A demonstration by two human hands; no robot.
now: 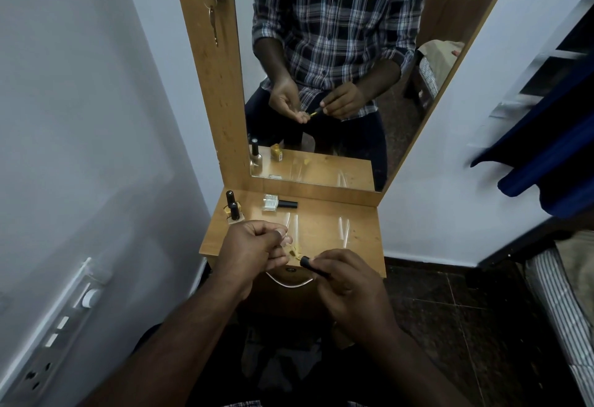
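Right hand (340, 281) pinches brush cap (313, 265), lower centre, tip toward left hand (254, 246): fingers curled in, holding nothing, nails up for painting; bottles (234, 210) parked mid-left on table (353, 239), clear of strokes

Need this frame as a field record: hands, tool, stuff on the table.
activity: likely brushing polish onto the left fingernails
left hand: fingers curled in, holds nothing
right hand: pinches black brush cap, tip toward the left fingers
table: wooden, beneath both hands
upright bottles: black caps, left rear corner
clear bottle: lying on its side, black cap pointing right
mirror: behind the table, reflects both hands
key: hangs in the lock left of the mirror
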